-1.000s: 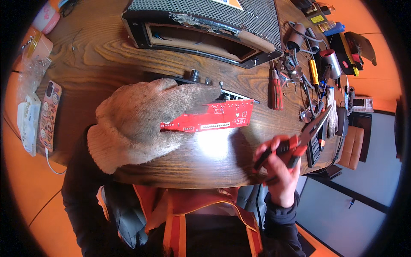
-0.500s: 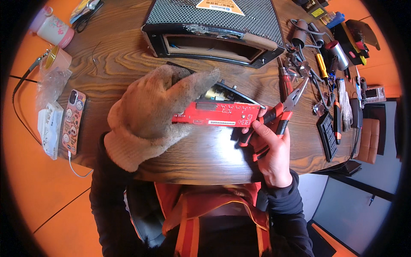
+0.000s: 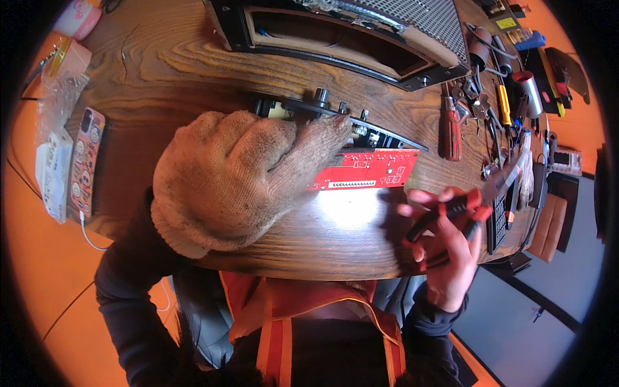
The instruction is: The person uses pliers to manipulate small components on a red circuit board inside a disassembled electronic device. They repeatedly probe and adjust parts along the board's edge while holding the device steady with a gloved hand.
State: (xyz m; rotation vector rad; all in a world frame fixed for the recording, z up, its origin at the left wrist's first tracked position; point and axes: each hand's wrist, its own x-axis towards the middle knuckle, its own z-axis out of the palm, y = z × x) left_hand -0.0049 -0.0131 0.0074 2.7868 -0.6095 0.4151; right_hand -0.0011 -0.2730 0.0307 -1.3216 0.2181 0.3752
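Note:
My left hand (image 3: 225, 174), in a soiled knitted work glove, is closed around a red circuit board (image 3: 367, 171). A black panel (image 3: 393, 138) with several knobs is joined behind the board, and both are held tilted above the table. The glove hides the board's left part. At the right, apart from the board, my bare right hand (image 3: 454, 248) holds long-nose pliers (image 3: 459, 204) with red and black handles. Motion smears the pliers, whose jaws point up and right over the tools.
A mesh-topped black case (image 3: 422, 19) with a rectangular opening stands at the back. To the right lie a red-handled screwdriver (image 3: 450, 132), a yellow-handled screwdriver (image 3: 503, 105) and a black keypad (image 3: 497, 222). A phone (image 3: 87, 158) with a cable lies at the left of the wooden table (image 3: 155, 84).
My right hand has left the board's right end and swung right with the pliers. The board has shifted slightly right in my gloved left hand. My view has turned a little.

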